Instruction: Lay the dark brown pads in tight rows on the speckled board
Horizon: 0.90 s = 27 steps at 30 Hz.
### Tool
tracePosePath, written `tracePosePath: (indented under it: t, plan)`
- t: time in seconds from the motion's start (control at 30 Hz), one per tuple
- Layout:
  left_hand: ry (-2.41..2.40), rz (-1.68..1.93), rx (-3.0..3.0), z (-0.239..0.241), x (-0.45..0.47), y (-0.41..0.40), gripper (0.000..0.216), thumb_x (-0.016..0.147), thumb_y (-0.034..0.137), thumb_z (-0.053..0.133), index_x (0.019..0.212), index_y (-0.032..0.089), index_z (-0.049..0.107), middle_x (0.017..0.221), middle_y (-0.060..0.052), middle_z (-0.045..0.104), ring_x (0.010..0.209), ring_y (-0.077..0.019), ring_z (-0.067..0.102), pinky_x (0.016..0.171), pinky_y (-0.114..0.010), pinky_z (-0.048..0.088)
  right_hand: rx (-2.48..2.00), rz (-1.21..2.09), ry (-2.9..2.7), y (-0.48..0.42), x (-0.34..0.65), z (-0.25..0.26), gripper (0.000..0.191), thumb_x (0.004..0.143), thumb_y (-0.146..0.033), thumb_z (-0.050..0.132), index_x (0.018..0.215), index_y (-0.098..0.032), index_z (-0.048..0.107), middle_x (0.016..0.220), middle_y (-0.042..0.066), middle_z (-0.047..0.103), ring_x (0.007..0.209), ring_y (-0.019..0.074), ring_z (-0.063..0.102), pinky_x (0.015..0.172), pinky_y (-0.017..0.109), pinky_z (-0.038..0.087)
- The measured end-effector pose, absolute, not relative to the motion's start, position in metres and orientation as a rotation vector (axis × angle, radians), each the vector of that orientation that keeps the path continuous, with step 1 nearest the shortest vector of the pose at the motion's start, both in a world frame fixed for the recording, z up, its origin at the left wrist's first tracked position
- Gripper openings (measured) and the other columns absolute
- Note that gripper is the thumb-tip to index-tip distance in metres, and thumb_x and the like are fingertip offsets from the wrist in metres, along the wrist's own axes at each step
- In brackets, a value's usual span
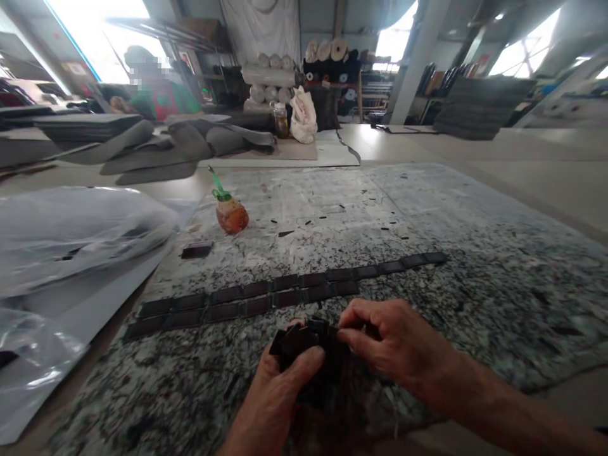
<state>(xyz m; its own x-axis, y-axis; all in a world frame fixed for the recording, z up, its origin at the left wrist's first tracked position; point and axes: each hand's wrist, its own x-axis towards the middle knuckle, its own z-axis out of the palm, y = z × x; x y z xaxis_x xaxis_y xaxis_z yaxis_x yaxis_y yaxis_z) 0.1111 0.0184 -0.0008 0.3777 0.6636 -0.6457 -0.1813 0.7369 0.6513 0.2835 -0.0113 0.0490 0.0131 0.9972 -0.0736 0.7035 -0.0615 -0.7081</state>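
Two bare hands are seen closest, low in the middle, over a speckled mat (475, 253) that is spread on a big table (546, 171). A small stack of dark pieces (304, 342) is held in the left hand (275, 399), with the thumb pressed on top and the fingers closed around it. One edge of the stack is pinched by the fingertips of the right hand (389, 345), so both hands are closed together on the same stack. Far to the left, crinkly clear plastic sheets (71, 234) are laid on the table. Just past the hands, two long rows of dark pieces (266, 294) are set side by side on the mat, edge to edge, and are stretched from the left up toward the right. One loose dark piece (196, 251) is left alone behind the rows. Near it, a round orange bottle with a green tip (230, 212) is stood on the mat. Further back on the left, gray cloth pieces (156, 149) are piled, and a person (156, 88) is seated behind them.
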Motion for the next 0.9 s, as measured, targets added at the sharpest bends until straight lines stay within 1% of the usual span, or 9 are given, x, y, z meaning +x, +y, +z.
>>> tracePosePath:
  t: [0.1,0.17,0.27,0.4,0.47,0.6,0.67,0.77,0.9]
  plan:
    - [1.052,0.574,0.495,0.006,0.114,0.019,0.067,0.064,0.028,0.074,0.123,0.018,0.044,0.084,-0.005,0.072,0.083,-0.0257,0.066,0.064,-0.029,0.052,-1.86,0.844,-1.714,-0.012,0.284,0.048,0.003,0.077,-0.018,0.062,0.079,-0.019,0.064,0.063,-0.004,0.059,0.053,0.0093,0.049,0.051,0.02,0.032]
    - [1.05,0.571,0.503,0.009,0.115,0.019,0.06,0.066,0.027,0.072,0.12,0.017,0.047,0.079,-0.004,0.072,0.077,-0.0247,0.067,0.061,-0.029,0.052,-1.863,0.847,-1.719,-0.012,0.284,0.046,0.006,0.075,-0.018,0.064,0.081,-0.019,0.063,0.067,-0.004,0.061,0.057,0.0105,0.05,0.053,0.02,0.033]
    - [1.045,0.569,0.519,0.011,0.115,0.018,0.061,0.065,0.026,0.073,0.119,0.017,0.048,0.082,-0.005,0.072,0.08,-0.0248,0.067,0.064,-0.03,0.053,-1.844,0.809,-1.731,-0.011,0.284,0.042,0.008,0.075,-0.013,0.061,0.081,-0.018,0.061,0.071,-0.002,0.062,0.061,0.0118,0.053,0.056,0.021,0.034]
    - [1.099,0.58,0.551,0.011,0.114,0.017,0.058,0.065,0.027,0.073,0.118,0.018,0.05,0.093,-0.006,0.071,0.093,-0.026,0.064,0.07,-0.029,0.051,-1.9,0.783,-1.727,-0.01,0.285,0.041,0.006,0.077,-0.013,0.057,0.074,-0.018,0.059,0.064,-0.003,0.059,0.056,0.0113,0.051,0.052,0.021,0.031]
    - [1.103,0.584,0.587,0.01,0.114,0.018,0.056,0.065,0.029,0.073,0.116,0.019,0.052,0.095,-0.005,0.071,0.097,-0.0259,0.062,0.074,-0.029,0.05,-1.908,0.857,-1.67,-0.01,0.287,0.043,0.007,0.078,-0.016,0.056,0.071,-0.018,0.058,0.061,-0.003,0.057,0.053,0.0101,0.049,0.049,0.02,0.031]
    - [1.065,0.588,0.615,0.01,0.115,0.018,0.054,0.064,0.03,0.073,0.113,0.019,0.055,0.092,-0.004,0.072,0.098,-0.025,0.062,0.083,-0.031,0.048,-1.811,1.081,-1.495,-0.013,0.293,0.042,0.006,0.079,-0.018,0.054,0.072,-0.018,0.054,0.059,-0.004,0.055,0.049,0.0087,0.05,0.044,0.017,0.033]
    - [1.117,0.615,0.582,0.012,0.117,0.017,0.055,0.062,0.028,0.075,0.112,0.019,0.056,0.093,-0.004,0.072,0.098,-0.0245,0.062,0.084,-0.03,0.048,-1.718,1.204,-1.391,-0.016,0.298,0.038,0.005,0.078,-0.018,0.053,0.073,-0.018,0.051,0.058,-0.005,0.053,0.047,0.0081,0.05,0.043,0.017,0.036]
    - [1.186,0.643,0.528,0.018,0.119,0.015,0.059,0.06,0.025,0.076,0.114,0.019,0.054,0.091,-0.005,0.072,0.091,-0.0242,0.065,0.078,-0.03,0.05,-1.61,1.312,-1.221,-0.019,0.312,0.031,0.008,0.077,-0.02,0.054,0.073,-0.018,0.047,0.059,-0.007,0.05,0.043,0.0067,0.05,0.041,0.016,0.038]
    - [1.227,0.588,0.494,0.026,0.122,0.014,0.063,0.062,0.025,0.073,0.12,0.018,0.05,0.077,-0.005,0.072,0.073,-0.0257,0.068,0.061,-0.032,0.053,-1.66,1.116,-1.094,-0.02,0.343,0.025,0.015,0.075,-0.027,0.057,0.084,-0.018,0.051,0.065,-0.006,0.051,0.046,0.0075,0.054,0.043,0.017,0.041]
